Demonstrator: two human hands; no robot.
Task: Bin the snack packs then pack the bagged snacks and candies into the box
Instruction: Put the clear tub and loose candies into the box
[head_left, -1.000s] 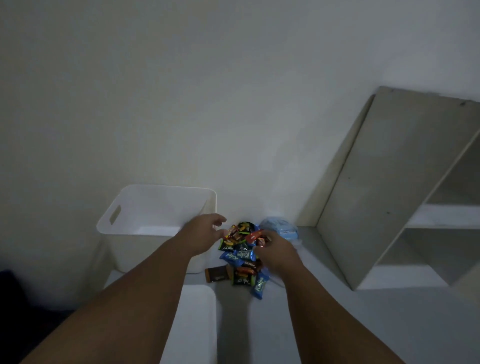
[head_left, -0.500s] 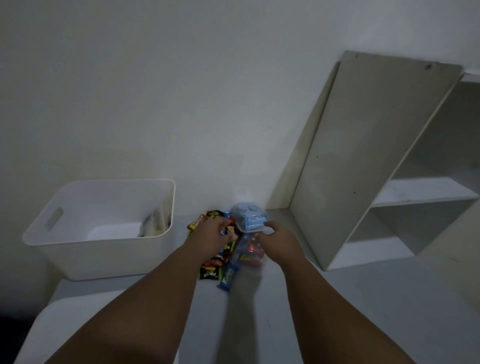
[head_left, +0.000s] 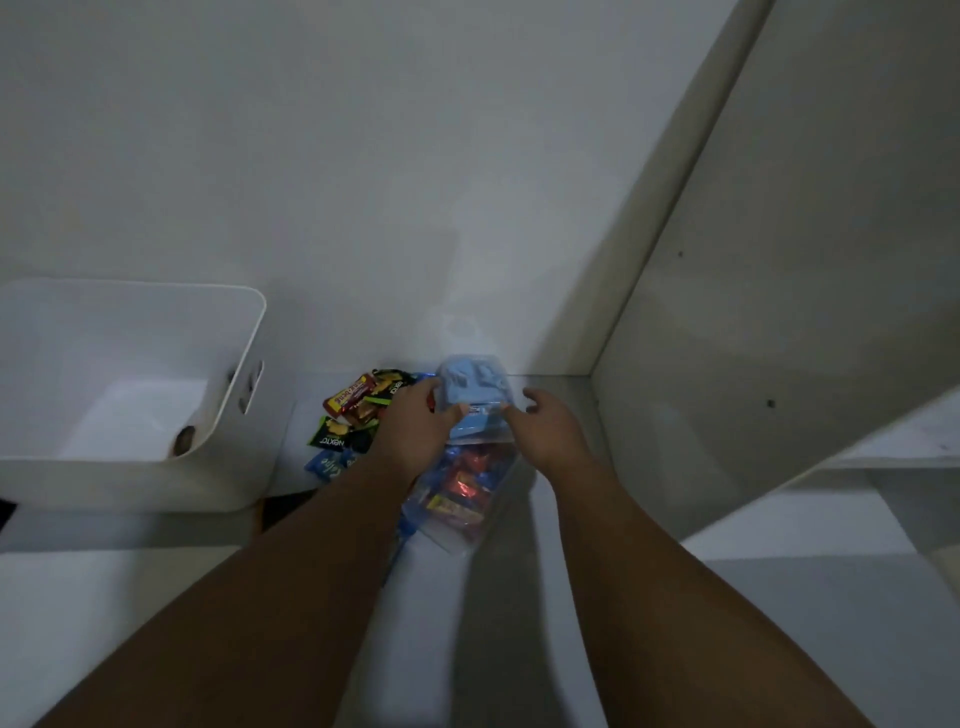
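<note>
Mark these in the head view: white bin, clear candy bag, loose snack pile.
white bin (head_left: 130, 483), head view, front outer wall.
clear candy bag (head_left: 462, 493), head view, lower body, over the candies.
loose snack pile (head_left: 356, 415), head view, wrappers at the pile's middle.

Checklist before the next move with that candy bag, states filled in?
1. Left hand grips the bag top: ok.
2. Right hand pinches the bag top: ok.
3. Bag zip closed: cannot tell.
4. Bin has room: ok.
5. Loose packs binned: not ok, several lie on the table beside the bin.
</note>
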